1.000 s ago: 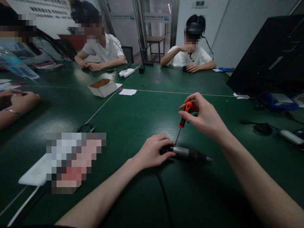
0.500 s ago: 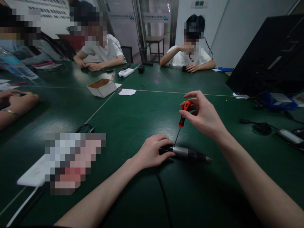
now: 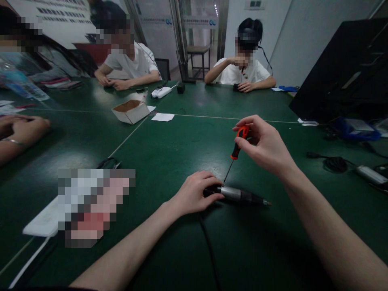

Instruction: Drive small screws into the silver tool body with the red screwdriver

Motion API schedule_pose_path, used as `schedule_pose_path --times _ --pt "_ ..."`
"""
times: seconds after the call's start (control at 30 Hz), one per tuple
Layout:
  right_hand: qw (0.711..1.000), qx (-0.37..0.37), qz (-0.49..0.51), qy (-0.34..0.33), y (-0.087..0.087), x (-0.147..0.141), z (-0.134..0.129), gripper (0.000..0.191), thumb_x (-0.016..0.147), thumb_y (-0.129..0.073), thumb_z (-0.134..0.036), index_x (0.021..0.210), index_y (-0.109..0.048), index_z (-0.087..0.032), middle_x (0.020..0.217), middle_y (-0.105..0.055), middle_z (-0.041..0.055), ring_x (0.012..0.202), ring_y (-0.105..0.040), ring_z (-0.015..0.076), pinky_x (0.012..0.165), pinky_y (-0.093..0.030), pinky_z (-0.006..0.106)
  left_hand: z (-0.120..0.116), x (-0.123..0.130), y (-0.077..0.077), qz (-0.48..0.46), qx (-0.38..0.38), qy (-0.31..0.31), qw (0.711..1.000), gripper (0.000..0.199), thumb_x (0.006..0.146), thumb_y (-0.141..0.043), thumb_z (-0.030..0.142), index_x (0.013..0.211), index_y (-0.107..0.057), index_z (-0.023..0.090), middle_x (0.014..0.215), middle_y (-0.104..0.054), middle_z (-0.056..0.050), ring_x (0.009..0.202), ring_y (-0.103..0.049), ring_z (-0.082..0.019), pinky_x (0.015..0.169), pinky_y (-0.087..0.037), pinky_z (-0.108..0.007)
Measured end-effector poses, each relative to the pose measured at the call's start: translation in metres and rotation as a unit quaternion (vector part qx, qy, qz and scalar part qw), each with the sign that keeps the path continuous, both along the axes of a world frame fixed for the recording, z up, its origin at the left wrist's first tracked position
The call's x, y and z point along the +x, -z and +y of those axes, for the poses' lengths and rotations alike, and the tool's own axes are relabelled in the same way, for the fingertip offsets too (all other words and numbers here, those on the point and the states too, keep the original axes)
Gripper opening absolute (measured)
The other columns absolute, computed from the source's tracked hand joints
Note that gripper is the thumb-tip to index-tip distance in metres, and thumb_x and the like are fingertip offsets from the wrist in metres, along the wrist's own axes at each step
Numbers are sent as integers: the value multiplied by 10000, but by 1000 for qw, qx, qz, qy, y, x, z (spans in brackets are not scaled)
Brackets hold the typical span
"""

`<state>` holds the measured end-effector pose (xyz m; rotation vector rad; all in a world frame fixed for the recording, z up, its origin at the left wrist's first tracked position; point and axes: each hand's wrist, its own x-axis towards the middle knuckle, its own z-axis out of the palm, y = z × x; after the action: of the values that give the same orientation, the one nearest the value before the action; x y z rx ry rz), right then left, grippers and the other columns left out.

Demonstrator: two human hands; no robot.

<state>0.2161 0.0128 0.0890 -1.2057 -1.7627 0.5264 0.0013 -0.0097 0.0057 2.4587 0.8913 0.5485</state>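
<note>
My left hand [image 3: 198,192] is wrapped round the black rear end of a corded rotary tool [image 3: 232,193], which lies on the green table with its metal tip pointing right. A black cable [image 3: 209,246] runs from under that hand toward me. In my right hand [image 3: 262,141] is a screwdriver [image 3: 239,142] with a red and black handle, pinched between thumb and fingers. Its thin shaft slants down to the left, the tip just above the tool where the black part meets the silver collar. The right palm stays partly hidden.
A white power strip [image 3: 42,220] and a blurred-out item lie at left. An open small box [image 3: 130,112] and a paper slip [image 3: 163,117] sit farther back. At right are a black monitor [image 3: 336,72] and coiled cable [image 3: 333,163]. Several people sit around the table.
My right hand has shifted slightly right with the screwdriver, and its tip has lifted a little off the rotary tool. The left hand and the tool have stayed in place.
</note>
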Motion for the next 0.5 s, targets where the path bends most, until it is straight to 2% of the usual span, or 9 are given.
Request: schedule_pose_path --times 0.13,0.23,0.3,0.37,0.43,0.5 --pt "999 35 -25 15 -2 0 0 229 795 -570 -134 1019 -536 -169 956 -644 34 786 -605 139 687 -482 251 0 0 0 1 -4 -1 1000 244 846 -677 329 1044 -676 187 1013 -659 -62 949 -604 -222 804 -488 -333" --pt "990 43 -136 13 -2 -4 -3 183 831 -468 -88 987 -542 -148 907 -610 38 776 -556 129 713 -427 248 0 0 0 -1 -9 -3 1000 242 843 -679 322 1047 -673 192 1022 -662 -61 957 -607 -221 812 -488 -332" --pt "975 -1 -221 -36 0 -8 -5 171 870 -438 -109 991 -555 -140 915 -607 48 798 -541 132 731 -403 250 0 0 0 0 -11 -5 1000 254 840 -681 318 1056 -665 186 1025 -663 -63 957 -607 -222 813 -489 -332" --pt "951 -61 -282 -114 4 -10 -6 141 880 -510 -188 987 -597 -154 897 -624 38 786 -547 135 699 -392 241 0 0 1 0 -10 -9 1000 277 834 -685 327 1062 -655 173 1022 -662 -68 948 -607 -226 805 -490 -334" --pt "925 -109 -318 -177 10 -10 -7 120 835 -613 -239 934 -655 -184 839 -644 16 735 -560 131 648 -382 228 0 0 1 -1 -9 -10 1000 290 832 -685 339 1058 -648 161 1018 -659 -73 939 -606 -228 795 -490 -335" --pt "901 -147 -348 -214 17 -10 -6 102 809 -637 -229 892 -691 -203 798 -656 10 689 -567 126 613 -373 222 0 -1 2 -2 -10 -7 1000 282 836 -678 345 1046 -644 160 1011 -655 -73 928 -605 -225 781 -489 -332"
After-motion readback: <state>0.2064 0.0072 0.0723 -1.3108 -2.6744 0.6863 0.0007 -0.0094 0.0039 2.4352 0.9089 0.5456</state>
